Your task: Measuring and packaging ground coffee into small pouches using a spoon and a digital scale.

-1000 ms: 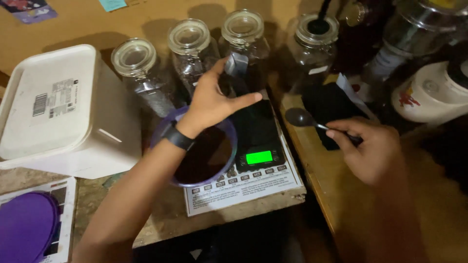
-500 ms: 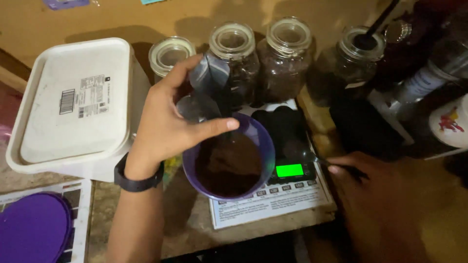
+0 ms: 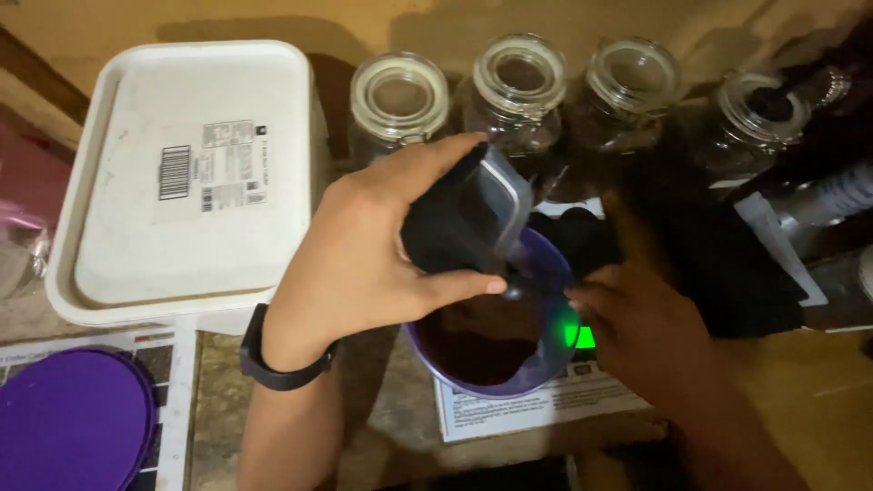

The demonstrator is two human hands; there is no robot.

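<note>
L hand (image 3: 382,264) is wrapped around a small dark container (image 3: 459,223), thumb on the near side and fingers over the top, and the container is tipped so its clear-rimmed mouth points down into the purple bowl (image 3: 546,359). R hand (image 3: 650,336) is curled at the bowl's right rim with fingertips drawn together near the container's mouth; whether a utensil is pinched there can't be told, as that side is dark. The bowl sits on a scale (image 3: 582,395) w/ a green lit display partly hidden behind the rim, and dark brown powder (image 3: 477,350) already lies inside.

For this pour to be done well, the tilt should prob. be kept shallow and the mouth held low over the bowl's middle, so powder isn't dropped past the rim. No weight should be put on the bowl by either hand, or the reading would likely be thrown off. The display should be kept in sight.

Behind stand four open glass jars (image 3: 516,86); a white lidded tub (image 3: 182,173) sits at left, a purple lid (image 3: 73,423) at lower left.
</note>
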